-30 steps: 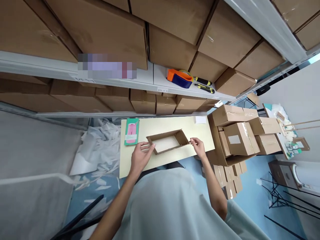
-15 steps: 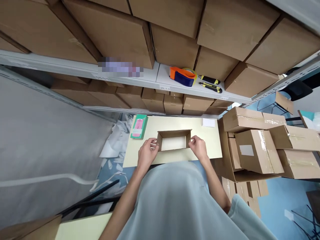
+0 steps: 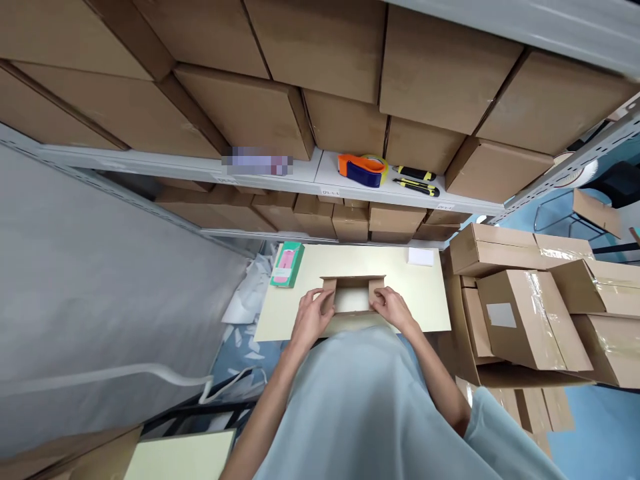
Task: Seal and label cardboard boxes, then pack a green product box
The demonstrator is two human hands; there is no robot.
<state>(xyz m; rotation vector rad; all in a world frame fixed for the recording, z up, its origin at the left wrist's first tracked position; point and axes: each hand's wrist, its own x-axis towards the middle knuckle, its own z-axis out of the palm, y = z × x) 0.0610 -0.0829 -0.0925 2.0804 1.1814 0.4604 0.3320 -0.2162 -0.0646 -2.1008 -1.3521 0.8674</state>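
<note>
A small open cardboard box point(image 3: 353, 283) sits on the pale yellow table top point(image 3: 280, 317) in front of me, with the pale surface showing through its middle. My left hand point(image 3: 311, 315) grips the box's left end flap, thumb and fingers closed around it. At the other end, my right hand point(image 3: 393, 308) pinches the right flap. Both flaps lean inward over the opening. To the left of the box lies a green box with a pink front point(image 3: 287, 265), and a white paper block point(image 3: 421, 257) rests at the back right.
Above the table, a shelf holds an orange and blue tape dispenser point(image 3: 361, 171) and black-yellow utility knives point(image 3: 417, 187) before stacked cartons point(image 3: 345, 120). Taped cartons point(image 3: 533, 320) pile up at the right. White paper scraps point(image 3: 250, 290) lie at the left.
Both hands have moved inward, and the box's two end flaps now lean in over the opening. The view has shifted, so the table sits slightly lower.
</note>
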